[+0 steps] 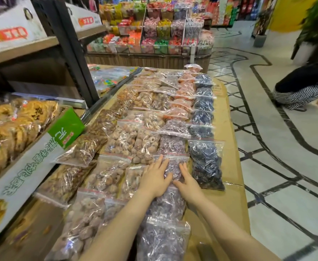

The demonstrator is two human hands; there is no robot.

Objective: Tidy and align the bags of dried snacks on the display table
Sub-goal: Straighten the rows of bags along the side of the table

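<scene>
Two flat hands bracket one clear zip bag of purple dried snack (174, 169) in its column on the cardboard-covered bench (228, 200).

Both hands lie palm-down with fingers spread, gripping nothing: the left hand (155, 178) presses on the bag's left edge, where it meets a clear bag of pale brown dried rings (131, 180), and the right hand (187, 182) rests on its right edge, just beside a clear bag of dark blue-black dried fruit (206, 164). Framing the bag from either side looks meant to square it with the purple bags ahead of and behind it, which overlap like shingles down the row. The bag sits directly between and partly under the hands, near the bench's close end, its red zip strip pointing away from the person. Neighbouring columns already run fairly straight; a clear bag of brown nut-like snack (82, 146) further left lies skewed.
</scene>
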